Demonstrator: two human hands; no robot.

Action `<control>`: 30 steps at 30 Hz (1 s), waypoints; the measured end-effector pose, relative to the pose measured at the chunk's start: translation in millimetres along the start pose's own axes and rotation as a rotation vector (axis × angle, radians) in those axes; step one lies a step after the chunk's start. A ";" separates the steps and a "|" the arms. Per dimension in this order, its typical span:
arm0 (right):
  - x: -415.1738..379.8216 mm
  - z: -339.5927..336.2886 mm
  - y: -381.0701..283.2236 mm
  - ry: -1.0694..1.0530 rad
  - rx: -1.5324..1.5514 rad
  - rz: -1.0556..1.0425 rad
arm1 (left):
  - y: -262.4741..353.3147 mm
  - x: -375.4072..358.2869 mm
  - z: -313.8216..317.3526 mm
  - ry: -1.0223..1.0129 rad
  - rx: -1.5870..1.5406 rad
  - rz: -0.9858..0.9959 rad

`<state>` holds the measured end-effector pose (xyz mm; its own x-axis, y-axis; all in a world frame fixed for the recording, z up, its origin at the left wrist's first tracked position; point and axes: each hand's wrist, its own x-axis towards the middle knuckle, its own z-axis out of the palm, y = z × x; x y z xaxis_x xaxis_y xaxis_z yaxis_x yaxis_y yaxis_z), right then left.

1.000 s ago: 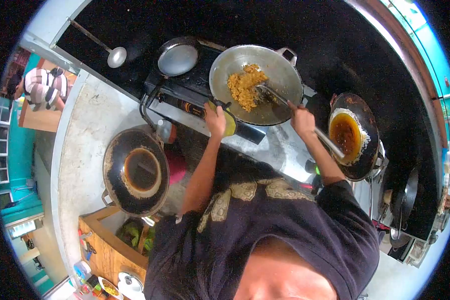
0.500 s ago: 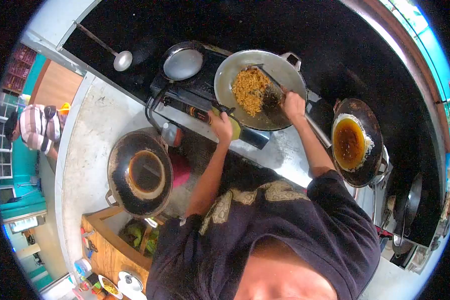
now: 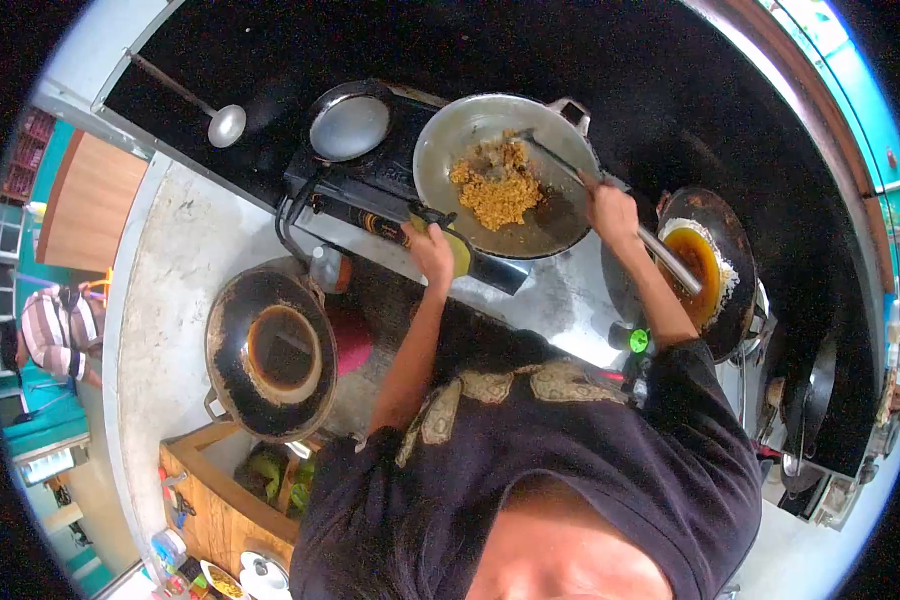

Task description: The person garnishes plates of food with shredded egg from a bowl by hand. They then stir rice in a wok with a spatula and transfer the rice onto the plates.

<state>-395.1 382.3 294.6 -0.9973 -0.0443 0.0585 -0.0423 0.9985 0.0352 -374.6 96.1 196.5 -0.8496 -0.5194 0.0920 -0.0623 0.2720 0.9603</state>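
A large grey wok (image 3: 560, 205) sits on the stove, with orange-brown fried rice (image 3: 500, 195) heaped inside. My right hand (image 3: 612, 212) is closed around the handle of a long metal spatula (image 3: 670, 262), whose blade end touches the wok's far inner side above the rice. At the wok's near left edge, my left hand (image 3: 431, 254) is closed on a yellow-green cloth (image 3: 460, 254). The wok's near handle seems to be under that cloth, largely hidden by my fingers.
A small pan (image 3: 350, 128) rests on the stove (image 3: 395, 175) at left. A dark wok (image 3: 225, 350) of brown liquid stands lower left, another wok (image 3: 735, 225) with oil at right. A ladle (image 3: 227, 126) lies far left. A person in a striped shirt (image 3: 45, 325) is beyond the counter.
My right hand has moved the spatula outward and to the right, and the rice has shifted toward the near side of the wok. My left hand keeps its hold. The whole view has shifted slightly.
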 end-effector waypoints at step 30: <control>115.4 -3.9 70.3 -1.242 0.126 0.010 | -11.7 16.0 -13.0 -0.237 -0.119 -0.061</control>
<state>-512.9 447.3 307.7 -0.3770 -0.0444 -0.9251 0.0283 0.9978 -0.0594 -380.6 74.1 190.2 -0.9458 -0.3243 -0.0174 -0.0668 0.1418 0.9876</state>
